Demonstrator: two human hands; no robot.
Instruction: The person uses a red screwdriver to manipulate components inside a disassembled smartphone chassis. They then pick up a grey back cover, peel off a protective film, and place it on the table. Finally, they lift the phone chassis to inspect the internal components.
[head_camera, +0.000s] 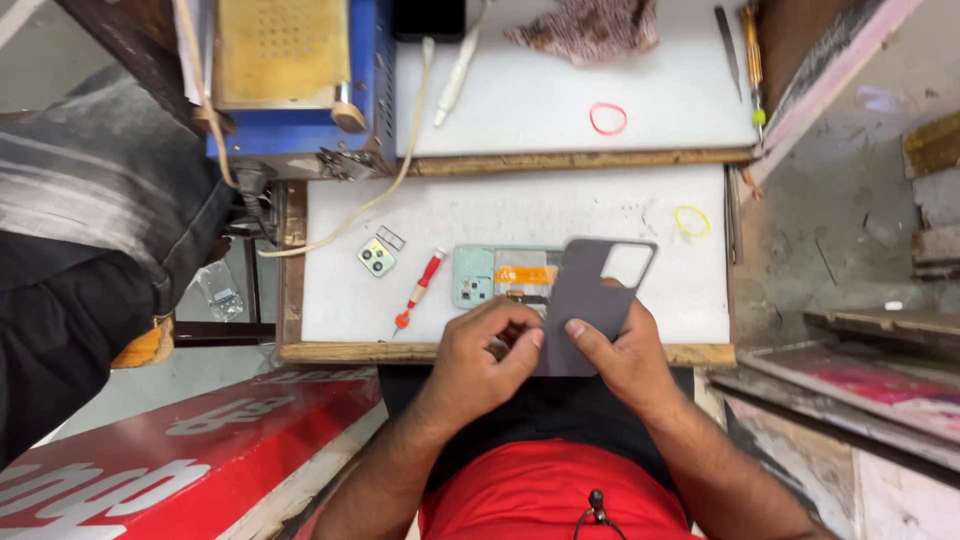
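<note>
Both hands grip a dark grey phone back cover (585, 300) tilted just above the near edge of the white work board (520, 215): left hand (480, 350) pinches its lower left edge, right hand (620, 355) clasps its lower right side. An opened mint-green phone (500, 275) lies flat beneath it. A red screwdriver (420, 290) and a camera module (376, 257) lie left of the phone.

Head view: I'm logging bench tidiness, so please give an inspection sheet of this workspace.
Surface: white scuffed board on a wooden bench.
Job's things: dark grey phone back cover held over the opened mint-green phone.
Clutter: red-handled screwdriver, green camera module, pink rubber band, yellow rubber band.
Grips: left hand and right hand both on the cover.
Cables: cream cable crossing the board.
Surroundings: blue-sided machine, red signboard.
</note>
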